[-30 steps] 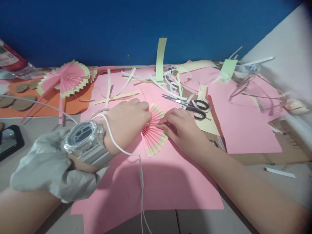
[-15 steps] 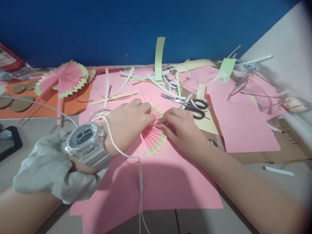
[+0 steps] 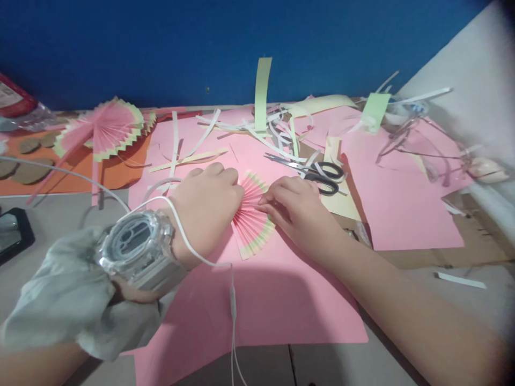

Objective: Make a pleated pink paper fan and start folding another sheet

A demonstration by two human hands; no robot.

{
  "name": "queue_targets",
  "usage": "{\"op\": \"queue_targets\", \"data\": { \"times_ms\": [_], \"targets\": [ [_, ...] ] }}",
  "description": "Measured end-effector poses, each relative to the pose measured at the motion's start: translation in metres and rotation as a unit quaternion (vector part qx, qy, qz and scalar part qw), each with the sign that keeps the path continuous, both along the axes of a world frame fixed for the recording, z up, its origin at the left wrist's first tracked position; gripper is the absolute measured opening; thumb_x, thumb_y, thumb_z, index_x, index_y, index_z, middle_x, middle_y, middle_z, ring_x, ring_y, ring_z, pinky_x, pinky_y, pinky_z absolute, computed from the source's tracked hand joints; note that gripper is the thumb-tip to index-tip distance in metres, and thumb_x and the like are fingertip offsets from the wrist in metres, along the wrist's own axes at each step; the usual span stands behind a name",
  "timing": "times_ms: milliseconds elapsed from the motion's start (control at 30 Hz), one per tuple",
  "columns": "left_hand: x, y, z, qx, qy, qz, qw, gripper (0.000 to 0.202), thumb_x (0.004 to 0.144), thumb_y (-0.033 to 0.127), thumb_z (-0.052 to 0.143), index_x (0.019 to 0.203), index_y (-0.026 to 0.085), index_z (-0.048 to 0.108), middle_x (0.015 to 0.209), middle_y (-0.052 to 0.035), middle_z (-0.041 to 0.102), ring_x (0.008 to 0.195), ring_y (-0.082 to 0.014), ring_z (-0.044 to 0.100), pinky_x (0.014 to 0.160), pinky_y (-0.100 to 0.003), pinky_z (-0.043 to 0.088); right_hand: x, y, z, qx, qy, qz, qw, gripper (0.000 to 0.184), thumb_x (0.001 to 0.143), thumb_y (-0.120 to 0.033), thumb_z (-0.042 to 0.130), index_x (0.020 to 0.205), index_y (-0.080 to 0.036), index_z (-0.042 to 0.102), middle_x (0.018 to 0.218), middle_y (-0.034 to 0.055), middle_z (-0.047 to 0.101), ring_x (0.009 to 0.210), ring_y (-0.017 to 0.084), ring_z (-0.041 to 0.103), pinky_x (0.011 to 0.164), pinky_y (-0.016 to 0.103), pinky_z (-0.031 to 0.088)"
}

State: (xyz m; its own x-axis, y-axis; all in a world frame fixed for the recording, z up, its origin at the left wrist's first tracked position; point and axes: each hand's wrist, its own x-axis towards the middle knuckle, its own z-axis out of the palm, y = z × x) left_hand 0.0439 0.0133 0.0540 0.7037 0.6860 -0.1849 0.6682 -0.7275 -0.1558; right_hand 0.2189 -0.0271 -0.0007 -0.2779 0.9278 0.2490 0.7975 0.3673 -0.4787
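Note:
A small pleated paper fan [image 3: 252, 225], pink with a pale green edge, lies on a large pink sheet [image 3: 257, 300]. My left hand [image 3: 207, 206], with a clear grey watch on its wrist, is closed over the fan's left side with fingers curled onto the pleats. My right hand [image 3: 298, 209] pinches the fan's right side with fingertips pressed together. A white cable crosses my left wrist and hangs down over the sheet.
Black-handled scissors [image 3: 317, 177] lie just beyond my right hand. A larger finished fan [image 3: 102, 128] rests on orange paper at the left. Paper strips [image 3: 261, 126] litter the back. A dark phone [image 3: 12, 236] sits at the left edge; a blue wall stands behind.
My left hand and wrist have shifted slightly left and nearer; both hands stay on the fan, which has barely moved.

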Motion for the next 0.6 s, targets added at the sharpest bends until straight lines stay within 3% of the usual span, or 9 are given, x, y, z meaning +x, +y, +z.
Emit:
{"op": "queue_targets", "data": {
  "times_ms": [167, 600],
  "targets": [
    [0.0058, -0.0038, 0.0074, -0.028, 0.034, 0.061, 0.997, 0.027, 0.093, 0.015, 0.041, 0.090, 0.013, 0.068, 0.094, -0.0114, 0.062, 0.096, -0.0285, 0.055, 0.082, -0.042, 0.045, 0.0009, -0.0006, -0.0016, -0.001, -0.004, 0.000, 1.000, 0.009, 0.091, -0.021, 0.056, 0.083, -0.020, 0.058, 0.087, 0.0039, 0.062, 0.088, 0.020, 0.055, 0.077, 0.035, 0.032],
    [0.0056, -0.0036, 0.0094, -0.043, 0.043, 0.075, 0.995, 0.030, 0.094, 0.015, 0.038, 0.092, 0.013, 0.067, 0.097, -0.0121, 0.061, 0.099, -0.0304, 0.056, 0.084, -0.045, 0.045, -0.0004, -0.0005, -0.0012, -0.007, 0.002, 0.003, 1.000, 0.009, 0.090, -0.020, 0.057, 0.082, -0.019, 0.058, 0.085, 0.0028, 0.060, 0.086, 0.020, 0.054, 0.078, 0.035, 0.031]
  ]
}}
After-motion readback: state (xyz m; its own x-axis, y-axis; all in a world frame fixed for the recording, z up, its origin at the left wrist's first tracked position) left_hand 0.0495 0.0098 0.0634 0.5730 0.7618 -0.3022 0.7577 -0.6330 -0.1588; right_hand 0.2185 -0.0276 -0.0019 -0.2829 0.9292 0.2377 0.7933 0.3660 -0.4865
